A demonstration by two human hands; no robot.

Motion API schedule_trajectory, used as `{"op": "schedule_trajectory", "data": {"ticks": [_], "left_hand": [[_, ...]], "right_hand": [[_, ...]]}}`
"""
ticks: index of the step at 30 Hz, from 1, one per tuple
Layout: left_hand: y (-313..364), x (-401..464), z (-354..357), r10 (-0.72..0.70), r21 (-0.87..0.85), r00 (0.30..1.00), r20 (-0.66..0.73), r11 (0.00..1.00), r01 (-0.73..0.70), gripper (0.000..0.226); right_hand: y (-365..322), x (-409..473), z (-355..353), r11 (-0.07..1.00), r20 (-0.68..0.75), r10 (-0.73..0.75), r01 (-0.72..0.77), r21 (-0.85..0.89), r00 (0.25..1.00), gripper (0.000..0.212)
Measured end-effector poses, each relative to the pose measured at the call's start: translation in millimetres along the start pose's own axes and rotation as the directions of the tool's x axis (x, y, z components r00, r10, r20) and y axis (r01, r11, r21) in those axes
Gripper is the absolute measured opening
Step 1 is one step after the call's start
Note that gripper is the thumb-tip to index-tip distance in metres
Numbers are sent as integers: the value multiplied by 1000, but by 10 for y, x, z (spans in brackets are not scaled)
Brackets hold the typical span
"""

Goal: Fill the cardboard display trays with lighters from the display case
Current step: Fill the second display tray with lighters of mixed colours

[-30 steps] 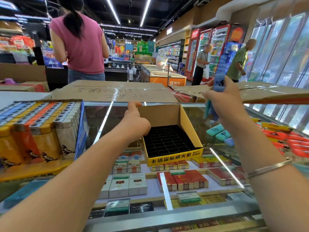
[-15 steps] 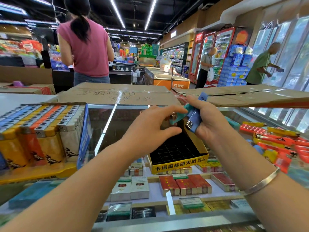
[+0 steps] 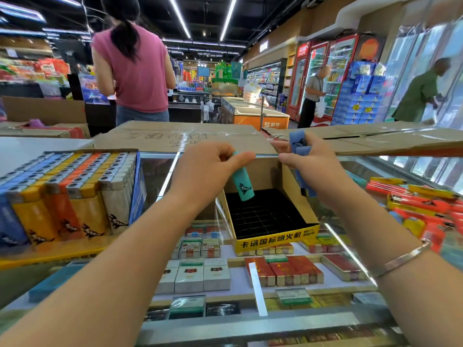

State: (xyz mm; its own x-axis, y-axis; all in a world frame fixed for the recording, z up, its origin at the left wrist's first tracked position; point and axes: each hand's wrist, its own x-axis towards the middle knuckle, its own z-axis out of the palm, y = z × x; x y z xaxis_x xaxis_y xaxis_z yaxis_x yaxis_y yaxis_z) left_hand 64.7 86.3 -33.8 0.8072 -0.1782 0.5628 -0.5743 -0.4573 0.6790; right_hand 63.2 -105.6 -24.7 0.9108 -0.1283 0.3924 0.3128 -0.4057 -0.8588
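The left hand [image 3: 208, 169] has its grip closed on the top of a teal lighter [image 3: 242, 184], thumb and fingers pinching it so that it hangs tilted, its base down in the far left corner of the empty tray [image 3: 275, 240]. Whether the base sits in a cell of the black grid cannot be told. The right hand [image 3: 309, 164], just right of the tray's far wall, grips a bunch of blue lighters [image 3: 298, 144]; 1 stands up above the fingers and others stick out below the palm. A bangle [image 3: 403, 259] circles that wrist.

The tray is yellow-fronted with black lettering and stands on the glass worktop [image 3: 160, 176]. Left of the tray, a full tray [image 3: 62, 194] holds rows of blue, orange, yellow and white lighters. Right of the tray, loose lighters [image 3: 423, 201] in red and yellow lie in a heap on the glass. Below the tray, under the glass, lie cigarette packs [image 3: 283, 270]. Beyond the tray lies flat cardboard [image 3: 175, 139], and past it a person in a pink top [image 3: 140, 71] stands facing away.
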Motion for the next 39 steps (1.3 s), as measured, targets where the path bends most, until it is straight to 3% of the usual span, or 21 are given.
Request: {"op": "schedule_trajectory", "data": {"ticks": [3, 9, 15, 21, 30, 33, 35, 37, 39], "left_hand": [[-69, 12, 15, 40, 53, 999, -27, 998, -38, 16], [-144, 17, 5, 98, 130, 991, -90, 988, -86, 18], [-128, 12, 11, 178, 268, 982, -54, 950, -158, 18], [-132, 43, -25, 158, 376, 987, 21, 914, -154, 11], [-56, 69, -84, 41, 516, 989, 144, 849, -111, 28], [-35, 62, -121, 13, 629, 983, 182, 767, -126, 31], [-36, 44, -150, -13, 650, 980, 200, 750, -122, 31], [-31, 23, -159, -34, 615, 978, 204, 782, -101, 31], [-23, 10, -134, -6, 569, 984, 178, 816, -98, 33]], "right_hand": [[-9, 11, 2, 999, 28, -9, 11, -48, 1000, 27], [-38, -13, 22, 960, 134, -78, 111, -256, 988, 31], [-32, -7, 35, 950, 156, -105, 145, -275, 982, 34], [-26, 7, 43, 947, 142, -106, 143, -288, 984, 34], [-58, -22, 12, 966, 123, -79, 107, -237, 989, 27], [-68, -15, -10, 988, 3, -125, 125, -91, 992, 9], [-109, -3, -46, 984, -94, -96, 109, 144, 991, 9], [-157, 12, -71, 899, -116, -27, 75, 432, 993, 15], [-182, 6, -79, 786, -41, 30, 2, 618, 999, 20]]}}
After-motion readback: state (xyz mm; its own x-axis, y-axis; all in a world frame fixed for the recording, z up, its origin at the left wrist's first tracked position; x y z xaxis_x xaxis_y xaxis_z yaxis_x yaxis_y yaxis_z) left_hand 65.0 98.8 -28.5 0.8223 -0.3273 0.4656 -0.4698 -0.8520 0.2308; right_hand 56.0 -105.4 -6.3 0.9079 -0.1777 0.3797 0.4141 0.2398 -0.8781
